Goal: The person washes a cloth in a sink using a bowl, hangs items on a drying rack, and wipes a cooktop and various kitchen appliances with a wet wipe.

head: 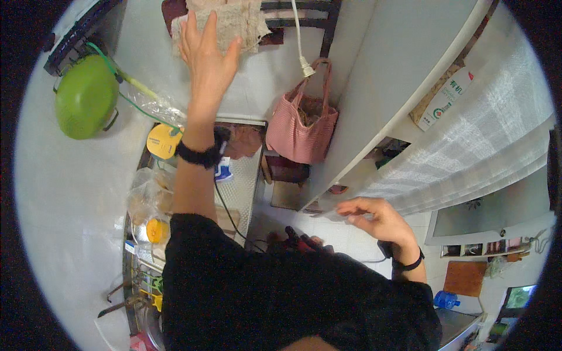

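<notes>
My left hand (206, 57) lies spread over a worn beige cloth (241, 26), which rests on a dark rack or shelf at the top; the fingertips touch the cloth, and I cannot tell whether they grip it. Lower right of the middle, my right hand (373, 217) hangs half curled beside a sheer white curtain (408, 175), its fingers apart and nothing visible in it. A pink woven bag (303, 127) hangs right of my left forearm, under a white cable with a plug (307, 70).
A green pan or lid (87, 96) hangs on the left wall. Below it, a counter (237, 175) holds a yellow round item (163, 141) and plastic bags (149, 188). A pale panel (373, 79) stands at right. A blue water bottle (446, 299) sits far right.
</notes>
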Demonstrator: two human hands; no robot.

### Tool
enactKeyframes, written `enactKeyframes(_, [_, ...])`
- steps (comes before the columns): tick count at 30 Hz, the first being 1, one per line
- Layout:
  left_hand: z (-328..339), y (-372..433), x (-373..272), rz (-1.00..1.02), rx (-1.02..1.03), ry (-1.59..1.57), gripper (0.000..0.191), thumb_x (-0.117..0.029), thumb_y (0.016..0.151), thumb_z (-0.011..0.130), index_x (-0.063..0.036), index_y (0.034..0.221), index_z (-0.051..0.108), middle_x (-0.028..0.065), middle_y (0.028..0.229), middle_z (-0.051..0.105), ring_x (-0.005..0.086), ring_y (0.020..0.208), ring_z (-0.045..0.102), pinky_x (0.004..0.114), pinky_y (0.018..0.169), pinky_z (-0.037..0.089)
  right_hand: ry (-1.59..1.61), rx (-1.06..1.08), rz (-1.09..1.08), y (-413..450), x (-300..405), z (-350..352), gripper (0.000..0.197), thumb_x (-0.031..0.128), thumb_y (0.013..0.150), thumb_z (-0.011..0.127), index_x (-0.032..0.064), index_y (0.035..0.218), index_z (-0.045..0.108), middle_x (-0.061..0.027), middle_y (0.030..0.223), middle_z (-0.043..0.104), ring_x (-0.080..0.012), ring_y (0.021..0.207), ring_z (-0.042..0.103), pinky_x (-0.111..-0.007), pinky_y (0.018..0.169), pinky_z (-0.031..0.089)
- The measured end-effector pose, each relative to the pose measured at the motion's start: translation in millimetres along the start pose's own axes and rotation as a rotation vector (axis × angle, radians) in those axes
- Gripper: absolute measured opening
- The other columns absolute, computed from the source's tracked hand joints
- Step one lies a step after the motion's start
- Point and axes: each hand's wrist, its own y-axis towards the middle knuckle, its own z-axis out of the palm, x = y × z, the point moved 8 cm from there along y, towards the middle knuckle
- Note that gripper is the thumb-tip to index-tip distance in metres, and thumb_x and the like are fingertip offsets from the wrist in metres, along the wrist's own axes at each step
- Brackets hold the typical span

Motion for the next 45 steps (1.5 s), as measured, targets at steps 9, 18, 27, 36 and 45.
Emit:
enactKeyframes(9, [-24,-169,-84,-0.337,0.635,-0.436,0.038,-0.015,0.066,0.056,-0.0014,0.100,0.044,0.0156,0.098,0.048,0.0274,0.084,0.049,0.035,0.071,0.040,0.303,-0.315,-0.080,-2,-52,-38,0.042,0.001,0.075,0.048,0.0034,0.114,0.034,-0.0064,0.087,0.055,-0.0120,0.079,0.051,-0.023,0.071,0.040])
enactKeyframes(18, [-131,-106,-122,-0.523,0.320,-0.686,0.024,-0.005,0.069,0.052,-0.0020,0.093,0.050,0.0087,0.093,0.053,0.0179,0.088,0.050,0.027,0.076,0.038,-0.091,-0.106,-0.227,-8,-17,-17,0.031,0.001,0.072,0.051,0.0040,0.102,0.048,-0.0072,0.083,0.057,-0.0109,0.074,0.053,-0.023,0.067,0.041])
enactKeyframes(27, [-373,-85,-146,-0.343,-0.627,-0.073,0.021,0.000,0.072,0.047,-0.0011,0.092,0.051,0.0078,0.088,0.054,0.0145,0.081,0.051,0.023,0.070,0.041,0.101,-0.080,-0.148,-59,-80,-39,0.025,0.002,0.075,0.048,0.0024,0.100,0.048,-0.0050,0.081,0.057,-0.0100,0.074,0.052,-0.022,0.066,0.041])
enactKeyframes(36, [-417,-152,-113,-0.563,-0.615,0.192,0.019,-0.001,0.073,0.047,-0.0008,0.091,0.051,0.0071,0.086,0.054,0.0134,0.079,0.051,0.022,0.069,0.040,0.138,-0.329,-0.068,-86,-94,-74,0.026,0.005,0.077,0.048,0.0035,0.103,0.047,-0.0053,0.082,0.056,-0.0133,0.075,0.053,-0.024,0.064,0.042])
enactKeyframes(45, [-442,-159,-91,-0.544,-0.625,0.244,0.017,-0.001,0.073,0.047,-0.0005,0.090,0.051,0.0065,0.084,0.055,0.0122,0.077,0.051,0.021,0.067,0.040,0.149,-0.276,-0.123,-45,-73,-42,0.026,0.004,0.076,0.048,0.0019,0.102,0.046,-0.0054,0.082,0.055,-0.0124,0.076,0.052,-0.022,0.063,0.041])
